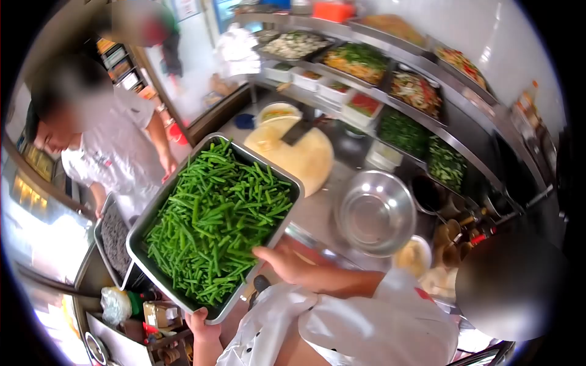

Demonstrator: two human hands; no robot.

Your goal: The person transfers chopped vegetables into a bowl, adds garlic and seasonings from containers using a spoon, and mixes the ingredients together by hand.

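Note:
A deep metal tray (292, 210) full of cut green beans (210, 219) is held at an angle near the middle of the view. My right hand (285, 261) grips its right side, with the thumb over the rim near the beans. At the tray's bottom corner my left hand (202, 324) is closed on the edge, its fingers partly hidden underneath. White sleeves and a white buttoned coat show behind both arms.
At left a co-worker in white (122, 143) has a hand near a tray of dark grey food (115, 235). Beyond my tray are a round chopping board (314, 160) with a cleaver, a steel bowl (375, 213) and shelves (390, 100) of food trays. Boxes stand lower left.

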